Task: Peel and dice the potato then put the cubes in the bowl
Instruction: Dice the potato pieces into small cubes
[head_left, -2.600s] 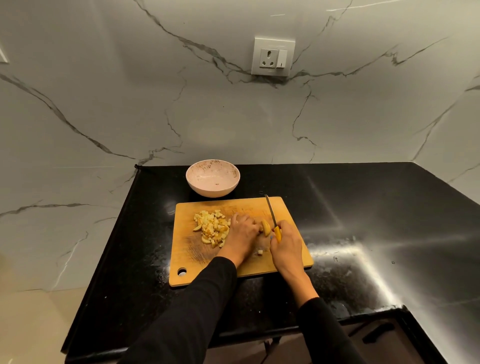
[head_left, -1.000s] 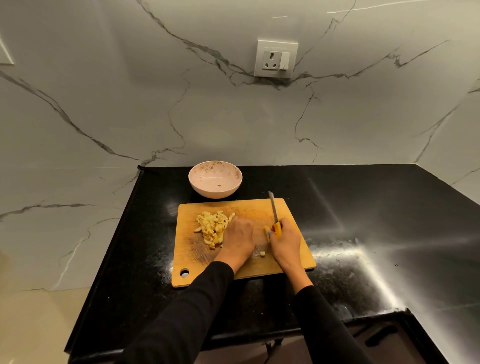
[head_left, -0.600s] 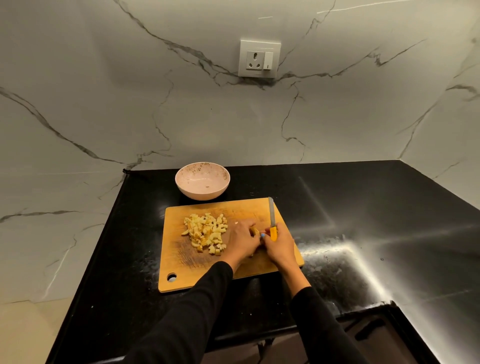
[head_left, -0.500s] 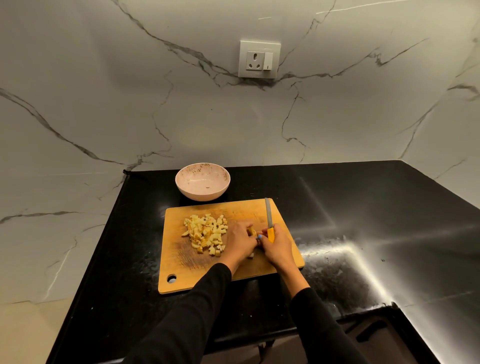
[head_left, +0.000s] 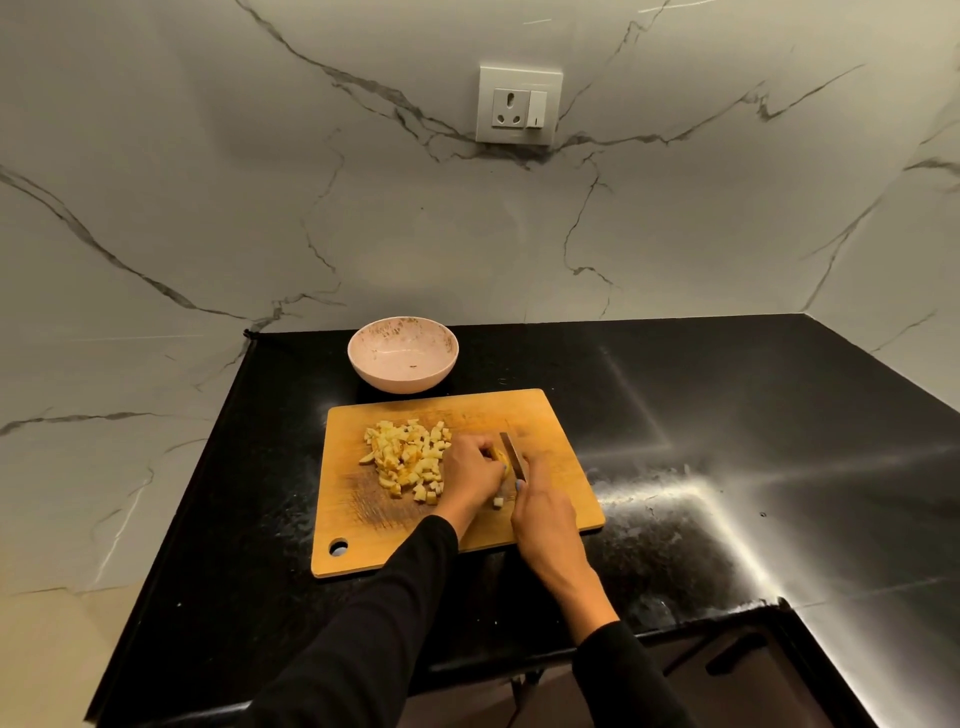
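My left hand (head_left: 470, 475) pinched the last potato piece (head_left: 500, 457) on the board (head_left: 550, 431), right of the cubes (head_left: 408, 460); my right grip (head_left: 540, 512) clenched the knife (head_left: 513, 457). Fingertips belonged tucked back (the blade sat close), cuts straight down. The bowl (head_left: 403, 358) waited beyond.

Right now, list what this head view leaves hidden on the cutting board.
- Uncut potato piece: mostly hidden by the left hand.
- Knife: handle hidden in the right hand.
- Cubes: too small to count.
- Bowl: dark fleck inside, too small to identify.
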